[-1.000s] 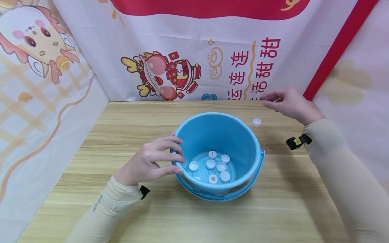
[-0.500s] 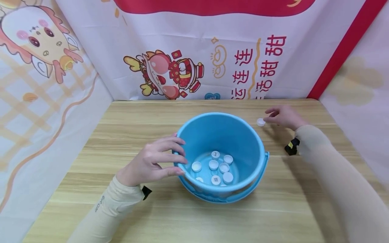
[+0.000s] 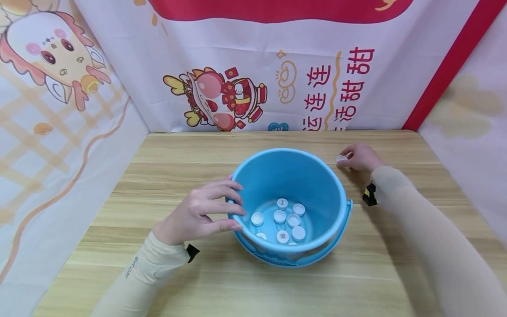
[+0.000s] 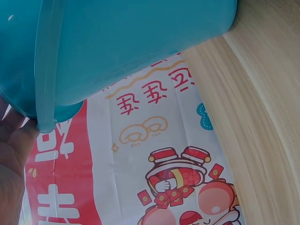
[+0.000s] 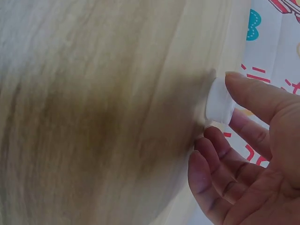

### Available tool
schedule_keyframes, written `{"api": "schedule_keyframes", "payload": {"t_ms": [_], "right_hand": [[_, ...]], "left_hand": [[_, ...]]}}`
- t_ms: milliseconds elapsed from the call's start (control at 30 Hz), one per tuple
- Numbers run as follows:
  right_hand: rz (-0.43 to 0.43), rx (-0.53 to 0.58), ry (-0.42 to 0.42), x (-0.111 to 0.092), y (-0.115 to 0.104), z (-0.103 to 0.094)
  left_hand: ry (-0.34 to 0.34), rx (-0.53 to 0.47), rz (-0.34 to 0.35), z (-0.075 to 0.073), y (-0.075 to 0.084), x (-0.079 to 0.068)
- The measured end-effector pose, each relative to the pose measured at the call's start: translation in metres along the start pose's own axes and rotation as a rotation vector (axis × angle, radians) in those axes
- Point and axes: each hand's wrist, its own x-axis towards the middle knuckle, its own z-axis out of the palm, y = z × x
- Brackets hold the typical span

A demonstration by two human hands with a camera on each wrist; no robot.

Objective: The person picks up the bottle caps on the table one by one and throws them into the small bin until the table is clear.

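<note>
A light blue bucket [image 3: 291, 176] stands mid-table with several white bottle caps [image 3: 280, 216] scattered on its bottom. My left hand [image 3: 206, 208] holds the bucket's left rim, fingers over the inside and thumb nearer the front. The left wrist view shows that hand [image 4: 14, 145] at the rim, largely cut off by the frame edge. Right of the bucket, toward the back, my right hand [image 3: 361, 157] pinches another white bottle cap [image 3: 341, 160]. Seen from the right wrist, thumb and index finger are on this cap [image 5: 218, 101], close over the tabletop; the other fingers curl loosely below.
The bucket's handle [image 3: 293, 263] hangs down around its front. A wood-grain table [image 3: 178, 281] extends beneath everything. Behind it hangs a printed cloth [image 3: 245, 44] with cartoon figures and red characters, and more printed cloth [image 3: 59, 145] covers the left side.
My right hand has come down from above the table's back right onto the loose cap and now pinches it. My left hand stays on the bucket rim. The view has shifted slightly.
</note>
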Motion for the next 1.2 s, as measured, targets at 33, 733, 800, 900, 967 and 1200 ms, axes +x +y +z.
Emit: {"api": "schedule_keyframes", "payload": {"t_ms": [33,733,800,900,967,1200], "right_hand": [[0.004,0.002,0.0,0.0,0.0,0.0],[-0.19,0.011,0.194,-0.088,-0.053,-0.055],[-0.208,0.003,0.225,-0.102,-0.065,-0.061],[-0.246,-0.001,0.25,-0.123,-0.086,-0.067],[-0.288,-0.007,0.269,-0.136,-0.103,-0.069],[-0.477,-0.032,0.307,-0.175,-0.155,-0.064]], "left_hand": [[-0.001,0.0,0.0,0.0,0.0,0.0],[-0.011,0.0,-0.006,0.001,0.0,0.002],[-0.01,0.003,-0.007,0.001,0.0,0.001],[-0.005,0.005,-0.004,0.0,0.0,0.001],[-0.003,0.007,-0.003,0.0,0.0,0.0],[-0.01,0.013,-0.014,-0.001,0.0,-0.001]]}}
